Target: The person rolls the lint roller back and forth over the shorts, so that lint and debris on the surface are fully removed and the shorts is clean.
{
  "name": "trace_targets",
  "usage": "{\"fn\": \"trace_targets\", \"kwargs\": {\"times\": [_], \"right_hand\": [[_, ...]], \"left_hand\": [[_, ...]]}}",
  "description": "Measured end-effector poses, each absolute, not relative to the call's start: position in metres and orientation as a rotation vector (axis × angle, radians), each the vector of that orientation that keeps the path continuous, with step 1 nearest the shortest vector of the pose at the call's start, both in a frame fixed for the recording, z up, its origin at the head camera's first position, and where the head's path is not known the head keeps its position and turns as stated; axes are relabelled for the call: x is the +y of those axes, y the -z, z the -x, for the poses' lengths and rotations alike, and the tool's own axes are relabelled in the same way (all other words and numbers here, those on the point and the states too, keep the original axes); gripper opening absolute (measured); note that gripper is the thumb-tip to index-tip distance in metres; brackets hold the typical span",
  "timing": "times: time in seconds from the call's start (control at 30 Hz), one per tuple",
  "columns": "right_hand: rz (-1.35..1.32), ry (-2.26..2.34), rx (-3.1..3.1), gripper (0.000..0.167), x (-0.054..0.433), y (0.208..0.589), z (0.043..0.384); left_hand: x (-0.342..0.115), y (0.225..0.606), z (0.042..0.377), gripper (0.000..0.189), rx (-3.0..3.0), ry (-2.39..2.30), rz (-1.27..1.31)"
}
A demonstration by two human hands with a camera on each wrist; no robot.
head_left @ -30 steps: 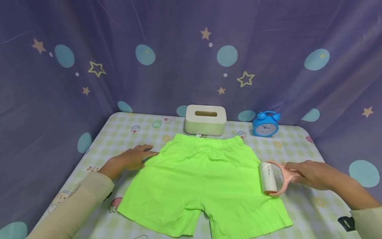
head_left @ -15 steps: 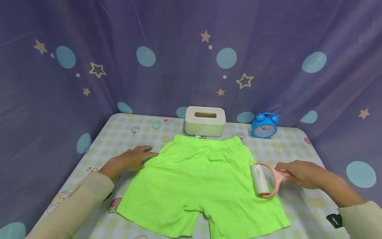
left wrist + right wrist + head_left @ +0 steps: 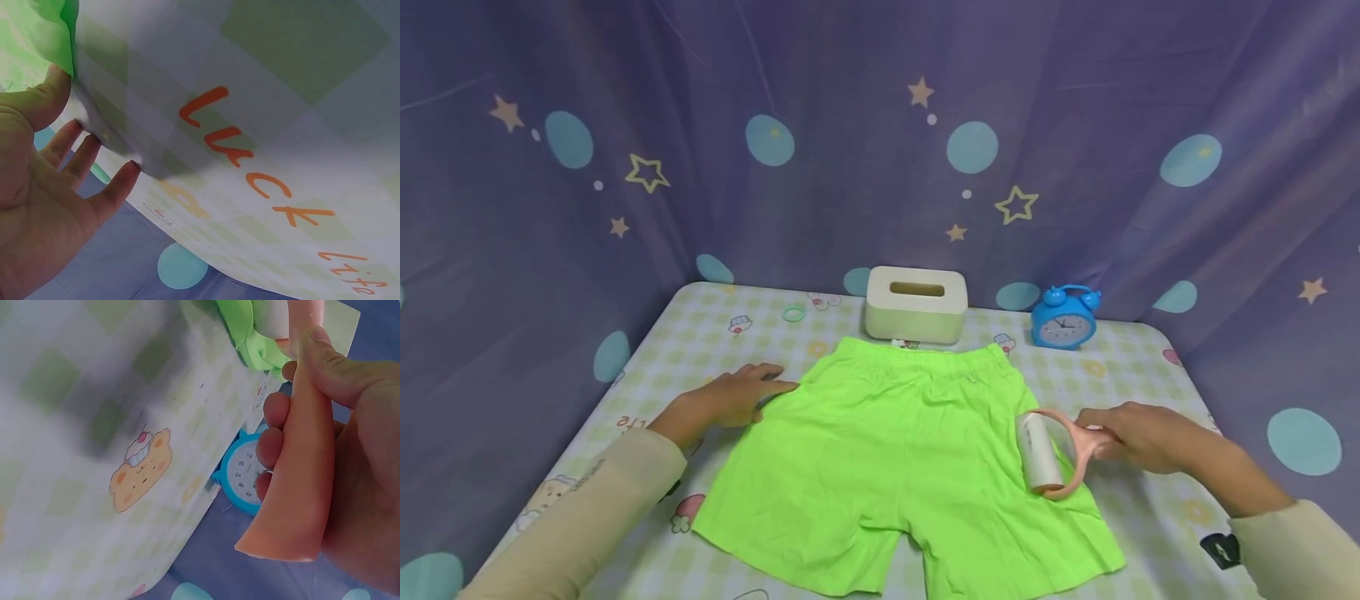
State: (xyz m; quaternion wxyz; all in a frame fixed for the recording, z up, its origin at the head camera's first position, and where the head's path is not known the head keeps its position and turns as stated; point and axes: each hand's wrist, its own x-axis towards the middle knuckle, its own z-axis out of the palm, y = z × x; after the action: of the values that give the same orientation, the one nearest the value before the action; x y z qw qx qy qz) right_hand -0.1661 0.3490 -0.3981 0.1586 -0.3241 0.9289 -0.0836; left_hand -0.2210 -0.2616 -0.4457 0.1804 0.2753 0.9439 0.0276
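Neon green shorts (image 3: pixel 880 450) lie spread flat, waistband toward the back. My right hand (image 3: pixel 1142 435) grips the pink handle of a lint roller (image 3: pixel 1039 454), whose white roll lies over the right side of the shorts. In the right wrist view, the fingers wrap round the handle (image 3: pixel 297 469) with the thumb along its top. My left hand (image 3: pixel 733 398) rests at the left edge of the shorts. Seen from the left wrist, its thumb touches the green fabric (image 3: pixel 40 37) while the other fingers, loosely spread, have their tips on the tablecloth.
A white and pale green tissue box (image 3: pixel 916 308) stands behind the waistband. To its right is a blue alarm clock (image 3: pixel 1063 318), and a small green ring (image 3: pixel 793 313) lies to its left. Purple curtains (image 3: pixel 865 125) surround the checked table (image 3: pixel 700 333).
My right hand has moved the lint roller leftward, from the shorts' right edge further onto the fabric. The left hand stays in place.
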Motion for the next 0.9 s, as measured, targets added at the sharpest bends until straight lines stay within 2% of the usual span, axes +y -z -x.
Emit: {"fn": "trace_targets", "kwargs": {"times": [0.27,0.47,0.67,0.9], "right_hand": [[0.919,0.240,2.608,0.019,0.320,0.398,0.169],[0.954,0.246,2.592,0.026,0.297,0.402,0.172],[0.995,0.318,2.569,0.022,0.277,0.411,0.172],[1.037,0.375,2.552,0.025,0.253,0.419,0.166]], "left_hand": [[-0.261,0.446,0.220,0.069,2.669,-0.090,-0.775],[-0.260,0.446,0.219,0.068,2.671,-0.096,-0.774],[-0.259,0.443,0.218,0.069,2.677,-0.091,-0.771],[-0.259,0.441,0.217,0.068,2.675,-0.094,-0.765]]}}
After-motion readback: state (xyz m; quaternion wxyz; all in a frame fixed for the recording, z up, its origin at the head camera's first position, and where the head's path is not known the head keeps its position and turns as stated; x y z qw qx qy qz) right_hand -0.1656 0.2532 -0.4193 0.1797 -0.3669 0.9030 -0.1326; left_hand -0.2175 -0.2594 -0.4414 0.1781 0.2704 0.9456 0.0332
